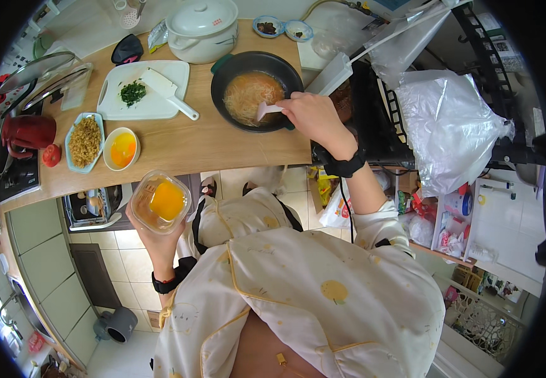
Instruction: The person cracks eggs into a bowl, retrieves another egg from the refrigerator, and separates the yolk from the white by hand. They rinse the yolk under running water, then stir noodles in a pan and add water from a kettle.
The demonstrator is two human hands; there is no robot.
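My left hand (pixel 158 238) holds up a clear container (pixel 137 211) with a yellow-orange mass (pixel 167 201) in it, just off the counter's front edge. My right hand (pixel 317 118) grips a pale pink spoon-like utensil (pixel 265 111), its head dipped in a black pot (pixel 248 61). Thin pale strands in orange broth (pixel 244 91) fill the bottom of that pot. On the counter nearest my left hand sit a small bowl (pixel 110 160) with yellow and orange egg-like contents and a pale blue dish (pixel 70 146) of brown crumbly food (pixel 86 140).
A white cutting board (pixel 112 79) carries chopped greens (pixel 133 94) and a white-handled knife (pixel 171 96). Behind stand a lidded white pot (pixel 202 34) and two small dishes (pixel 267 26). A red pot (pixel 30 133) is at left, a plastic bag (pixel 449 120) at right.
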